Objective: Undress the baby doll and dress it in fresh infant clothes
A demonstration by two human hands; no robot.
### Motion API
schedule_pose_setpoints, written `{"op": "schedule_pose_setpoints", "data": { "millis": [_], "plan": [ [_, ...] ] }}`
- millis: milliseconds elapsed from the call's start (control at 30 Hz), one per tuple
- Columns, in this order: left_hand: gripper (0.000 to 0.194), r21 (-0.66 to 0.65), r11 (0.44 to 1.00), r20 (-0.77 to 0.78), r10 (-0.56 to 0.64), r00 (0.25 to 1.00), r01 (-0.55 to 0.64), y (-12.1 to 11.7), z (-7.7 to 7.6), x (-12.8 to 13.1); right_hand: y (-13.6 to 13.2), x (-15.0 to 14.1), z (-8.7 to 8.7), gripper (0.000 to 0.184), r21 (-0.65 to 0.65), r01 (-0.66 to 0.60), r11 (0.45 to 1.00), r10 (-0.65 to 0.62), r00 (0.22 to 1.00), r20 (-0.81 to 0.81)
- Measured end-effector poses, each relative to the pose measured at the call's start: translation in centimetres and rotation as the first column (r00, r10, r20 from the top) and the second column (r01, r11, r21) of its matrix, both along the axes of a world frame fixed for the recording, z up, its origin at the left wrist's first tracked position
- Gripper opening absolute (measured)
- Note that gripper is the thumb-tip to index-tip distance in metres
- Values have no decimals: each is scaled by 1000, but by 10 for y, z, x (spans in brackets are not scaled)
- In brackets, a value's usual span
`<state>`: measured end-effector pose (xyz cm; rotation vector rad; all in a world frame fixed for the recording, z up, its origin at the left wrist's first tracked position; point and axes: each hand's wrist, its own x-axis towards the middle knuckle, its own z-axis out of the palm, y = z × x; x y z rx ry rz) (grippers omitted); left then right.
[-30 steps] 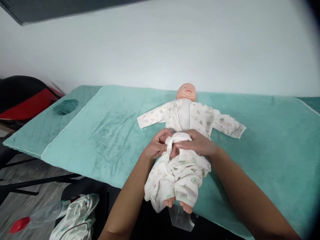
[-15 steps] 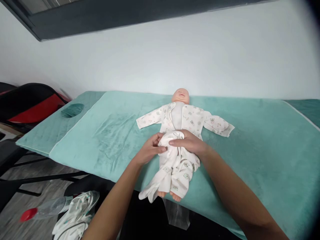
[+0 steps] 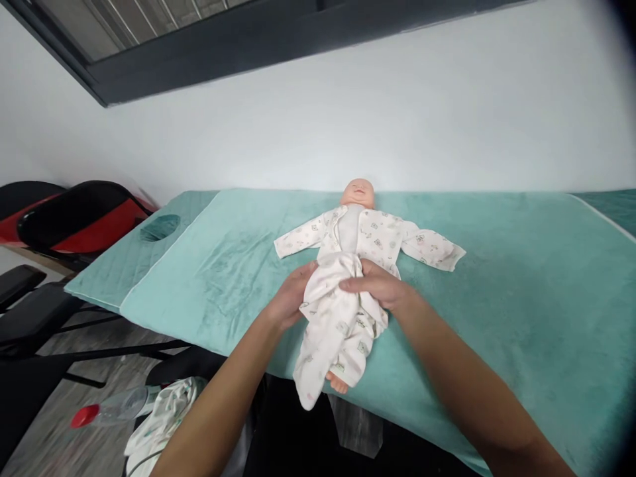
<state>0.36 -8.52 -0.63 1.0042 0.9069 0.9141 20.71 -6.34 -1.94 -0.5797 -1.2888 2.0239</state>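
Note:
A baby doll [image 3: 358,193] lies on its back, head toward the wall, in a white printed jacket [image 3: 378,235] with both sleeves spread out. Over its lower body are white printed baby trousers [image 3: 325,324], bunched at the waist. My right hand [image 3: 380,286] pinches the gathered waist, thumb on top. On the other side, my left hand [image 3: 293,295] is at the edge of the trousers, its fingertips partly hidden by the cloth. One trouser leg hangs loose toward me, and a bare doll foot [image 3: 338,382] shows beside it.
A green padded bed [image 3: 497,318] with a face hole [image 3: 159,228] stands against the wall. Black-and-red chairs [image 3: 84,218] are at the left. Below the bed's edge are a red-capped plastic bottle [image 3: 116,407] and a white cloth [image 3: 161,421].
My left hand has moved slightly left, drawing the trouser fabric outward. The loose leg has swung right and now covers one foot. The view has shifted a little.

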Motion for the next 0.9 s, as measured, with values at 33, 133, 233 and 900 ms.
{"op": "schedule_pose_setpoints", "data": {
  "millis": [33,133,233,900],
  "plan": [
    [42,-8,996,-46,-89,995,89,-2,-1,-4,0,-4,-2,37,-54,63,997,-65,997,-36],
    [37,-27,983,-121,-183,976,181,-8,-3,-11,0,-14,-6,35,-115,108,988,-116,991,-68],
    [36,-2,998,-6,67,998,-67,-10,-6,-2,0,-15,-3,38,-29,60,998,-61,997,-36],
    [33,47,957,61,283,957,-286,-23,-7,13,-8,-17,5,63,371,-219,902,148,966,211]
  ]
}}
